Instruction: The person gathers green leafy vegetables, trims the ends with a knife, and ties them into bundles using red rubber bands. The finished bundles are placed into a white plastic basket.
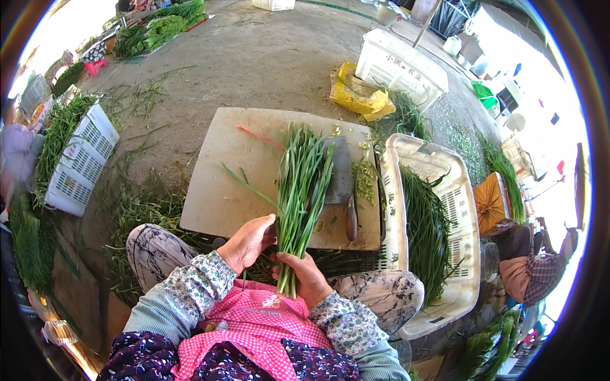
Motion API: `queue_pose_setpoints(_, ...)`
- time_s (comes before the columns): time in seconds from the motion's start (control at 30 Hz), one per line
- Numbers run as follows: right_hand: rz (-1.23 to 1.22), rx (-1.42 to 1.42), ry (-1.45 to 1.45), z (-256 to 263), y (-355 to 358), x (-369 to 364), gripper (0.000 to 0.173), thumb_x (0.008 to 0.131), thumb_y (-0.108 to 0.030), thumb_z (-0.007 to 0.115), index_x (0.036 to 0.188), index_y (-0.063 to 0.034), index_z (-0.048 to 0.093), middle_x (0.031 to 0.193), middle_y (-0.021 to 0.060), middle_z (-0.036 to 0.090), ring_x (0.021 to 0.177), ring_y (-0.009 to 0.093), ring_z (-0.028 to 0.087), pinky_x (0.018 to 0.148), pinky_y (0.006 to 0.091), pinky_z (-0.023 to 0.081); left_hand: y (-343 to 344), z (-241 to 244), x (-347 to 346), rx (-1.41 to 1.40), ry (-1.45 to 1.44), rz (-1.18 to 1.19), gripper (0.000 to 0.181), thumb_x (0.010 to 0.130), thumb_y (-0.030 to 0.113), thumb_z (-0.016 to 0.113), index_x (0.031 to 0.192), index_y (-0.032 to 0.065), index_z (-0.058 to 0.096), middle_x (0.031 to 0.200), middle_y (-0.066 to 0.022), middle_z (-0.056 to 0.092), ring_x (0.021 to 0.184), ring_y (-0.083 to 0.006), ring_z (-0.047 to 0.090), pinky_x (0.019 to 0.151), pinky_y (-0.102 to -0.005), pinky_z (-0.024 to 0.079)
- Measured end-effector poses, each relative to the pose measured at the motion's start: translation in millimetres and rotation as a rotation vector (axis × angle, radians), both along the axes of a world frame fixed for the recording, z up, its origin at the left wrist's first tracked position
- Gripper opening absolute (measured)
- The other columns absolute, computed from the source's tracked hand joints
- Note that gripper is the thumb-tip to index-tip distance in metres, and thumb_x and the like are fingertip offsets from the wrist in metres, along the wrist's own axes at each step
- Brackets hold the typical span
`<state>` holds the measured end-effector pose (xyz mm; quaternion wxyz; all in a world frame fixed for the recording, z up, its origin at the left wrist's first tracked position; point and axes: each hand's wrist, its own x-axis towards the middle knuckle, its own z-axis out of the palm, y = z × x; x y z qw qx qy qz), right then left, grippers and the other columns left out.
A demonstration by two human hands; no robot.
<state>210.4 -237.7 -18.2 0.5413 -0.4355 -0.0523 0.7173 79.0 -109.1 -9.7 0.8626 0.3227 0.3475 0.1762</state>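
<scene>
My right hand (306, 277) grips a bunch of Chinese chives (301, 190) near its pale cut ends, thumb across the front. Cupped at the left side of the stalks is my left hand (250, 242); its fingers are partly hidden, so I cannot tell how firmly they close. The green leaves point away from me over a pale cutting board (228, 185). To the right of the bunch a cleaver (339, 174) lies flat, its wooden handle (351, 224) towards me and its blade partly covered by leaves. Chopped stem ends (366, 178) lie beside it. A red tie (257, 135) rests on the board.
Right of the board stands a white plastic crate (441, 200) holding chives. Loose leaves (147, 214) litter the floor at left, near another filled crate (83, 162). A yellow sack (360, 93) and a large white crate (400, 66) stand beyond. People (533, 271) sit at both sides.
</scene>
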Motion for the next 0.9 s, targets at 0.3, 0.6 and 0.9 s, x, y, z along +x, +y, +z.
queue_pose_setpoints(0.3, -0.022, 0.289, 0.181, 84, -32, 31, 0.033, 0.089, -0.008, 0.065, 0.117, 0.0067, 0.054, 0.097, 0.0134, 0.062, 0.067, 0.016, 0.056, 0.060, 0.0299, 0.048, 41, -15, -12, 0.539, 0.299, -0.110, 0.041, 0.104, 0.021, 0.054, 0.136, -0.0032, 0.056, 0.129, -0.0077, 0.064, 0.112, -0.0143, 0.061, 0.100, -0.0301, 0.047)
queue_pose_setpoints(0.6, -0.189, 0.397, 0.002, 112, -40, 79, 0.052, 0.076, -0.020, 0.080, 0.111, 0.0089, 0.054, 0.099, 0.0164, 0.060, 0.059, 0.018, 0.057, 0.054, 0.0314, 0.047, 105, -60, -2, 1.176, 0.639, -0.043, 0.041, 0.087, 0.007, 0.065, 0.126, -0.0034, 0.062, 0.120, -0.0156, 0.068, 0.113, -0.0276, 0.065, 0.099, -0.0360, 0.050)
queue_pose_setpoints(0.9, -0.635, 0.404, -0.015, 85, -37, 122, 0.044, 0.092, -0.014, 0.069, 0.127, -0.0011, 0.047, 0.103, 0.0141, 0.058, 0.065, 0.014, 0.052, 0.055, 0.0287, 0.047, 206, -53, 45, 1.992, 0.953, -0.287, 0.047, 0.084, 0.004, 0.062, 0.131, 0.0027, 0.060, 0.148, -0.0166, 0.047, 0.142, -0.0341, 0.038, 0.119, -0.0507, 0.030)
